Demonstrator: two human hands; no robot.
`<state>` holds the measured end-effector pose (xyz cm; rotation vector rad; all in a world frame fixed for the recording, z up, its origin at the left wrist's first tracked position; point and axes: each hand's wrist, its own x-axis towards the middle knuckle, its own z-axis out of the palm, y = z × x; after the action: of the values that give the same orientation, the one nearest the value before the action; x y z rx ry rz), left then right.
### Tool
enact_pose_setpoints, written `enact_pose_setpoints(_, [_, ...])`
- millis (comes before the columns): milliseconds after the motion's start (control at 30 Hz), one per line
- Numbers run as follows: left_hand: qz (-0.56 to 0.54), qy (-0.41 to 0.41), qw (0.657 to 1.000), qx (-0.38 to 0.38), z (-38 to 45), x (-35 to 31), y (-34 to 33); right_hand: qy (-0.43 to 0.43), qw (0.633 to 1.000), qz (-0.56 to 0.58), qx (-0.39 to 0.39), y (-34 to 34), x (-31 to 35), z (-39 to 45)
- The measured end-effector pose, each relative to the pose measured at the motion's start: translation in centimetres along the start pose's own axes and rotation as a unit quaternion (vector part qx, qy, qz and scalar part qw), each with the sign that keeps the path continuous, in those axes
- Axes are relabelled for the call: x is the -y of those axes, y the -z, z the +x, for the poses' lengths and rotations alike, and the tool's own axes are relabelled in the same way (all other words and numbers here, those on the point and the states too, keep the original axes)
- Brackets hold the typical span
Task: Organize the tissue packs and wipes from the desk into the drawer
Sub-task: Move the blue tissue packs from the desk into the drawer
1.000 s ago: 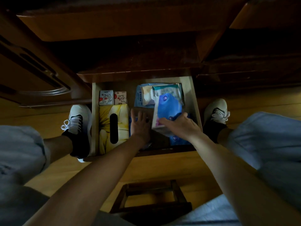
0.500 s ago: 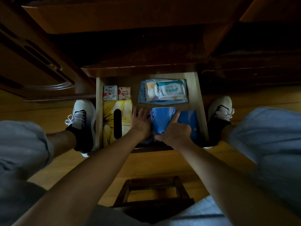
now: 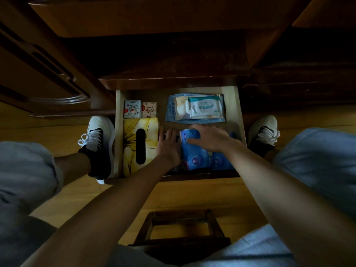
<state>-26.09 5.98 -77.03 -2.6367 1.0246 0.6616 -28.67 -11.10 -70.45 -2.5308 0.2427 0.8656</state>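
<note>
The wooden drawer [image 3: 239, 112] stands pulled out between my feet. Inside, a yellow tissue pack [image 3: 131, 143] with a dark slot fills the left side, and two small cartoon tissue packs [image 3: 140, 109] sit behind it. Stacked wipes packs [image 3: 200, 107] lie at the back right. A blue tissue pack [image 3: 193, 155] lies at the front, with another blue pack [image 3: 221, 160] to its right. My left hand [image 3: 168, 145] rests flat between the yellow and blue packs. My right hand [image 3: 210, 138] lies on top of the blue pack with straight fingers.
The dark desk body [image 3: 173, 60] overhangs the drawer's back. White shoes stand on either side of the drawer, the left shoe [image 3: 98, 135] and the right shoe [image 3: 264, 130]. A small wooden stool [image 3: 181, 230] sits under me on the wood floor.
My right hand lowered the blue pack from upright down into the drawer's front, then opened and now lies flat on it. My left hand stayed beside it.
</note>
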Motion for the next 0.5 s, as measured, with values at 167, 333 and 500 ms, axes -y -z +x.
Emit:
enact_pose_setpoints(167, [-0.008,-0.006,1.000,-0.017,0.0,0.6,0.7,0.008,0.994,-0.108,-0.007,-0.3,0.2,0.7])
enact_pose_setpoints(333, [-0.075,-0.034,0.996,0.033,0.9,2.2,2.0,-0.039,0.979,-0.197,-0.011,-1.3,2.3,1.5])
enact_pose_setpoints(500, [-0.018,-0.070,0.997,0.006,0.0,2.2,1.5,-0.050,0.986,-0.158,-0.029,-3.3,1.9,2.1])
